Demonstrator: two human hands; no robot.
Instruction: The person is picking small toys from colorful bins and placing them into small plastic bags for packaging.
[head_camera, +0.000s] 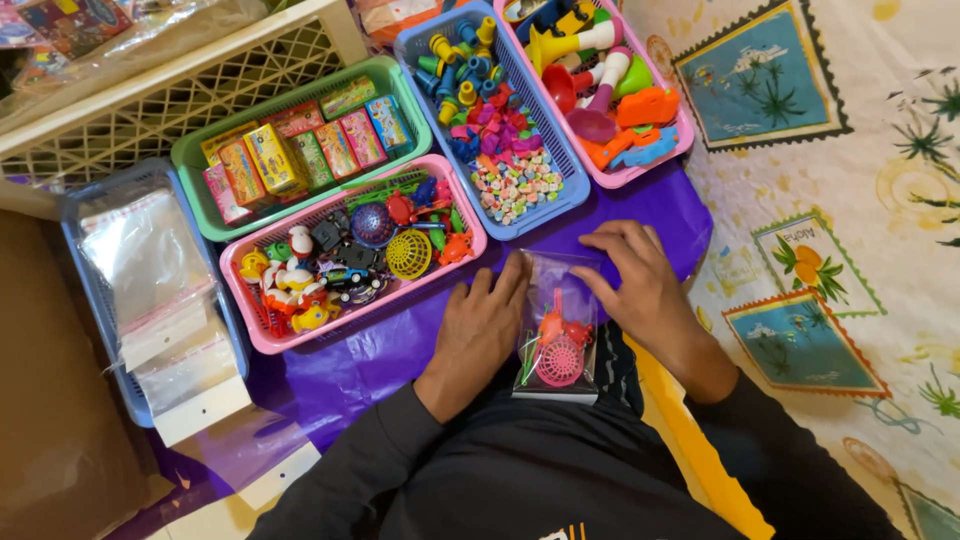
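Purple sheet (400, 345) spread across the floor, a patterned cloth (860, 200) with palm-tree and stamp prints off to one side (bright, even light), white lattice crate (170, 95) up top.

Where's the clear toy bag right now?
Head view, bottom centre: the clear toy bag lies on the purple sheet between left hand and right hand.
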